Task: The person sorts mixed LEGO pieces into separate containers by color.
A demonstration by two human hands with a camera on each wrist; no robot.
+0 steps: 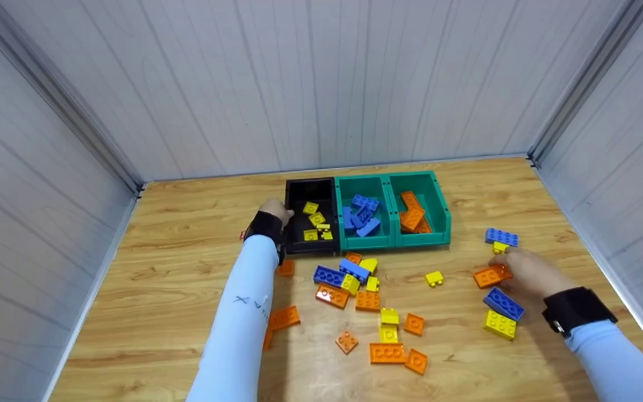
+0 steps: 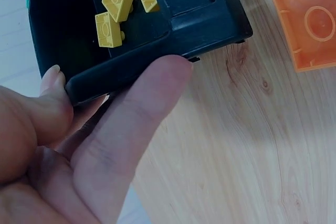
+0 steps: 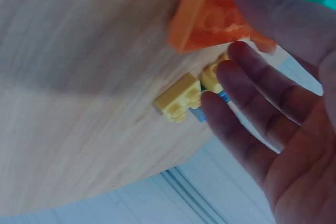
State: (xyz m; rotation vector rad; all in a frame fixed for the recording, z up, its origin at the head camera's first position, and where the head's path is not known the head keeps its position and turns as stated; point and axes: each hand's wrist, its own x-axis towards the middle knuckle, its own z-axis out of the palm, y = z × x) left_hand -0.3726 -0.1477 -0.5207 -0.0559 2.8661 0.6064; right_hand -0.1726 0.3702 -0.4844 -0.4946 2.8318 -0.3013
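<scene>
Left hand (image 1: 276, 211) grips a black bin (image 1: 317, 246) by its side; right hand (image 1: 531, 274) pinches an orange brick (image 1: 488, 277) near a blue brick (image 1: 503, 304); likely light, stiff, slightly slick, best held by its edges.

Three storage bins (image 1: 366, 243) are standing side by side mid-frame, holding building bricks (image 1: 369, 226); loose bricks (image 1: 368, 301) are lying below them and at lower right.

- Black bin (image 2: 205, 24): cropped by top edge, left wrist view.
- Orange brick (image 2: 308, 32): cropped at right, same view.
- Red item (image 1: 242, 235) beside your left wristband (image 1: 267, 226): too small to identify.
- Your right hand (image 3: 302, 148), right wrist view: blurred, cropped at right.
</scene>
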